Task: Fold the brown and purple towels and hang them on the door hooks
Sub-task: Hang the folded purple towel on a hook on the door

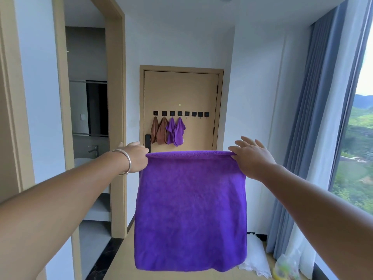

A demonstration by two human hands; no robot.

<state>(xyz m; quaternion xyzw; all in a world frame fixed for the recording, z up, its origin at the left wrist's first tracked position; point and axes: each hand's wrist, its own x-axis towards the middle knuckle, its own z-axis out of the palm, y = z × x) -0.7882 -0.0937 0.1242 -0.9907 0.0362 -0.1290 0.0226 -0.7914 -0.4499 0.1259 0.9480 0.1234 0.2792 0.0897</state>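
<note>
Hanging flat, long axis vertical: purple towel (190,211), top corners pinched by left hand (137,158) and right hand (250,158).

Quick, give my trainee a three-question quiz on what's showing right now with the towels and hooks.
1. True or false: both hands, left hand and right hand, pinch the held towel by its top corners.
2. How many towels hang on the door? A) two B) four C) six
3. Fill in: the free hooks lie to the ____ of the hung towels.

Key: 1 true; 2 B; 3 right
</note>
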